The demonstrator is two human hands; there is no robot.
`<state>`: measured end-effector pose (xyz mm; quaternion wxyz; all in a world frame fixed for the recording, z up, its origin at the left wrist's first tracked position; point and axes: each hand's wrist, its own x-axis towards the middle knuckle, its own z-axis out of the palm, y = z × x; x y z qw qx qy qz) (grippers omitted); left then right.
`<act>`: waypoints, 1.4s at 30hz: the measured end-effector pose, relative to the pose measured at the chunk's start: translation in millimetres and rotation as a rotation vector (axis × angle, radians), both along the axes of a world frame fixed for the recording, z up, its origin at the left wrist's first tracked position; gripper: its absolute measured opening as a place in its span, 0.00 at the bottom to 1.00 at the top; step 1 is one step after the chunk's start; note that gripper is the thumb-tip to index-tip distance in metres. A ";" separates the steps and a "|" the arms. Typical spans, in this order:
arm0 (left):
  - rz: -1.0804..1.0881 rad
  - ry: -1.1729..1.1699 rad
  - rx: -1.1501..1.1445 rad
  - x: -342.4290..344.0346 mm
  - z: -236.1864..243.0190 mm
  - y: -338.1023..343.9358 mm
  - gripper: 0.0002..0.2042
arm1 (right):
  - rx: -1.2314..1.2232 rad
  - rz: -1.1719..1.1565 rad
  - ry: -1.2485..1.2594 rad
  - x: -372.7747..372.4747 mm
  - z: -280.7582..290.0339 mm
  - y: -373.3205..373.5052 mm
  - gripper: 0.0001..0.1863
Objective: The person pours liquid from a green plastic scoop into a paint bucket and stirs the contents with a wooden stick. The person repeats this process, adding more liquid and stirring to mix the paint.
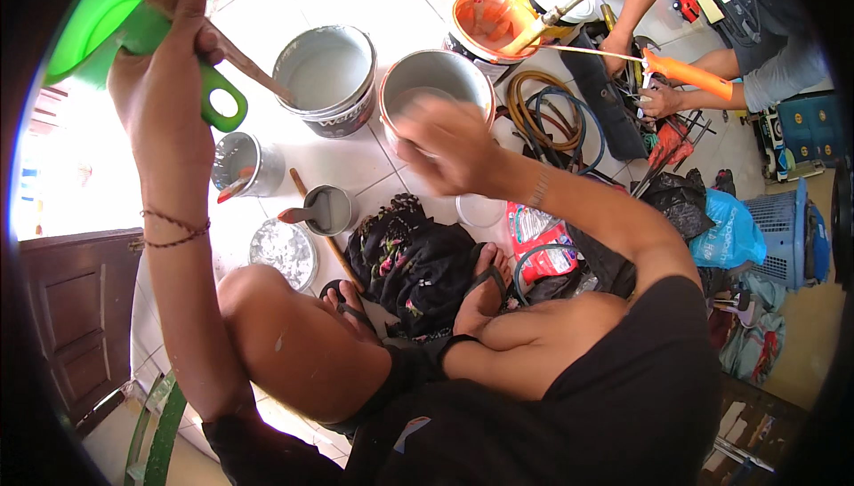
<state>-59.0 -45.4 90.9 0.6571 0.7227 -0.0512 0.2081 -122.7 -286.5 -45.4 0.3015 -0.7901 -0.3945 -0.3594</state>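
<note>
My left hand (173,77) is raised at the upper left, wrapped round the handle of a green plastic dipper (147,32). A wooden stick (240,61) also lies in its grip, the lower end reaching the rim of a bucket of grey paint (325,68). My right hand (449,144) is smeared by motion above the near rim of a second bucket (445,64), grey inside with an orange rim. Whether its fingers hold anything cannot be made out. Nearer me stand a small tin of grey paint (331,210) with a brush (298,215) across it, and a metal can (253,166).
Far right, another person's hands (658,99) work among tools. An orange-lined bucket (489,19), coiled hoses (543,112) and an orange-handled tool (685,74) lie towards them. Dark flowered cloth (409,264) is bunched between my feet. A blue basket (783,232) stands right.
</note>
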 end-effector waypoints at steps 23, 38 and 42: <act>0.012 0.018 -0.062 -1.8 -9.0 26.5 0.19 | -0.769 -0.951 0.458 -30.1 -84.9 -376.6 0.11; 0.072 0.071 -0.115 -7.5 1.1 12.3 0.20 | -0.178 -1.172 0.399 -22.9 -74.0 -408.3 0.22; 0.073 0.061 -0.106 -5.0 -1.6 14.7 0.20 | -0.251 -1.196 0.388 -16.6 -72.5 -396.2 0.20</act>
